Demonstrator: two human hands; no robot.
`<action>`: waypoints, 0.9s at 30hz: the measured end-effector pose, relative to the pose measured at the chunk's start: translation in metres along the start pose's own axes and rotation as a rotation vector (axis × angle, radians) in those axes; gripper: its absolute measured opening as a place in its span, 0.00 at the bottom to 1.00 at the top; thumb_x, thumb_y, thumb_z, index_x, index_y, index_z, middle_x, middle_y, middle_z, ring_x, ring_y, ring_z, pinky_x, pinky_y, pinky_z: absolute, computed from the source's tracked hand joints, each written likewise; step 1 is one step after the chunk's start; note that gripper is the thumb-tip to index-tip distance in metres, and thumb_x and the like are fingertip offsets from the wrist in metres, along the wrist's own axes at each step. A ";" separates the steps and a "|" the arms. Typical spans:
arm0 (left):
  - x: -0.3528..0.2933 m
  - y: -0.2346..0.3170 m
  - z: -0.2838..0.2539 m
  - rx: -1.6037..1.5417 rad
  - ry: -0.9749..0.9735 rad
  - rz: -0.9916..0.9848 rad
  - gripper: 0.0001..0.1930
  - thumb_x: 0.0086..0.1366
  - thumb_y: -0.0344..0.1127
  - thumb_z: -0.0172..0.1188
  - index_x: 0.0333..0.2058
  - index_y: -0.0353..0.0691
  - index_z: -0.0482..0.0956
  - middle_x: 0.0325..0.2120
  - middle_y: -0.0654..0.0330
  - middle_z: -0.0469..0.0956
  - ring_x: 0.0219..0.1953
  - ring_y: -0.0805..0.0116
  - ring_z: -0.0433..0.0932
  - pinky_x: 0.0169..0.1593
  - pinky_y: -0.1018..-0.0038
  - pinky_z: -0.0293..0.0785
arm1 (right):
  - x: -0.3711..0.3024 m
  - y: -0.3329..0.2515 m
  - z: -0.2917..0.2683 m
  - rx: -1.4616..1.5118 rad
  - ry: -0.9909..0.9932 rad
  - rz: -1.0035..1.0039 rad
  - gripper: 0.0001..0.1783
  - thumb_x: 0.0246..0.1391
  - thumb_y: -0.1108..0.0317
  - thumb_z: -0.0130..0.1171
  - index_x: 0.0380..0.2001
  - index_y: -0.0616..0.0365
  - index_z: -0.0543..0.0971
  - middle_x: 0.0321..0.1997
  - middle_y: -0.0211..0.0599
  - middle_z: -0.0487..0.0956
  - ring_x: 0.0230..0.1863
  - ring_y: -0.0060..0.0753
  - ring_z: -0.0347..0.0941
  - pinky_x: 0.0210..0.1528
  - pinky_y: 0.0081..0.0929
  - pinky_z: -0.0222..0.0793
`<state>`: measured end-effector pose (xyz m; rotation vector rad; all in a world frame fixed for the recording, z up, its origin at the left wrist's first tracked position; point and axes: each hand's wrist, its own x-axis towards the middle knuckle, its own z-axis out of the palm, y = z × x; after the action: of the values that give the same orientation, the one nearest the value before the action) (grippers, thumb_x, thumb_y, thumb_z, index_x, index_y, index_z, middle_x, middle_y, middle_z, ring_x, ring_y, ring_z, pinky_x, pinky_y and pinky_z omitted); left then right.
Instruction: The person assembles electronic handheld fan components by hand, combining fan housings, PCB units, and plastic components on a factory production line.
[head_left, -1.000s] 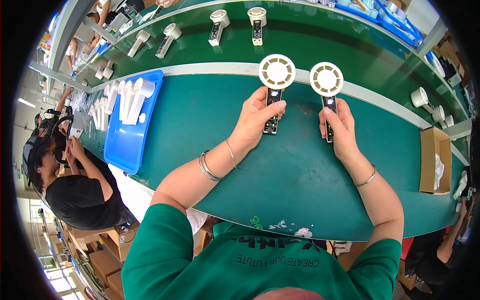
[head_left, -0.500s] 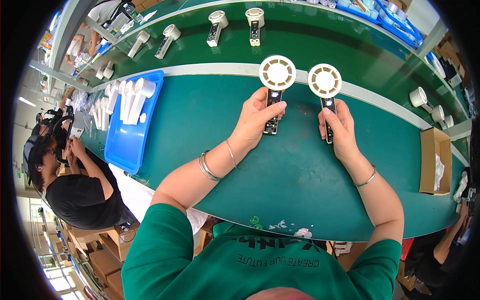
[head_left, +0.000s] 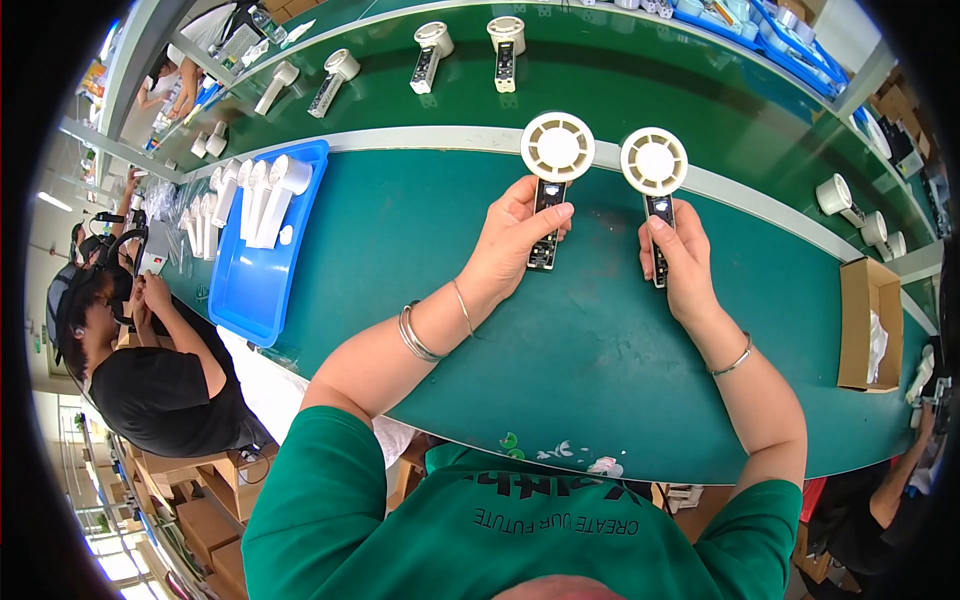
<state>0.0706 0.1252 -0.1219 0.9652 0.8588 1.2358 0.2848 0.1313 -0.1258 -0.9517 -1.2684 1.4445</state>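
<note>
Though apart, both hands (head_left: 512, 230) (head_left: 686, 262) thumb-on-top around white-headed devices (head_left: 550, 190) (head_left: 660, 205)

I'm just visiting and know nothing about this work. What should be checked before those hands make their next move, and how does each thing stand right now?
1. Left hand holds the left device: ok, gripped below its round head.
2. Right hand holds the right device: ok, gripped the same way.
3. Devices apart: ok, a gap shows between them.
4. Small screens lit: ok, a bright patch shows on each.
5. Circuit boards covered: not ok, they lie bare on both handles.
6. Anything spinning inside the heads: cannot tell.
</note>
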 end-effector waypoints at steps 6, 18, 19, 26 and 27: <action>0.001 -0.002 -0.001 0.006 -0.005 0.008 0.21 0.57 0.33 0.63 0.48 0.35 0.69 0.26 0.67 0.73 0.29 0.79 0.71 0.36 0.80 0.68 | 0.001 -0.001 0.000 -0.078 0.011 -0.016 0.16 0.57 0.61 0.53 0.41 0.60 0.65 0.24 0.29 0.69 0.18 0.16 0.63 0.18 0.15 0.59; 0.000 -0.003 -0.001 -0.001 -0.007 0.007 0.22 0.58 0.33 0.62 0.49 0.34 0.68 0.26 0.65 0.73 0.30 0.78 0.71 0.36 0.80 0.67 | -0.001 -0.001 -0.001 -0.041 -0.011 0.010 0.16 0.57 0.60 0.53 0.42 0.60 0.65 0.24 0.29 0.69 0.18 0.16 0.63 0.18 0.15 0.59; 0.001 -0.003 -0.001 -0.010 -0.003 0.002 0.21 0.58 0.33 0.62 0.49 0.34 0.68 0.26 0.65 0.73 0.30 0.78 0.71 0.36 0.80 0.67 | 0.000 0.000 -0.001 -0.046 -0.011 0.014 0.16 0.58 0.60 0.53 0.42 0.60 0.65 0.24 0.29 0.69 0.18 0.16 0.63 0.18 0.15 0.59; 0.001 0.001 0.000 0.005 0.004 0.003 0.21 0.58 0.35 0.61 0.48 0.34 0.69 0.26 0.65 0.73 0.30 0.78 0.71 0.37 0.80 0.67 | 0.002 0.000 -0.001 -0.037 -0.021 0.003 0.16 0.59 0.59 0.52 0.42 0.59 0.65 0.24 0.29 0.69 0.18 0.16 0.63 0.18 0.15 0.59; 0.001 0.001 0.000 0.005 0.001 -0.001 0.21 0.58 0.35 0.61 0.48 0.34 0.69 0.26 0.65 0.73 0.31 0.78 0.71 0.37 0.80 0.67 | 0.002 0.000 -0.001 -0.037 -0.022 0.004 0.16 0.59 0.59 0.52 0.42 0.59 0.65 0.24 0.29 0.69 0.18 0.16 0.63 0.18 0.15 0.59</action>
<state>0.0707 0.1261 -0.1206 0.9681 0.8635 1.2334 0.2854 0.1331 -0.1257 -0.9657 -1.3140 1.4419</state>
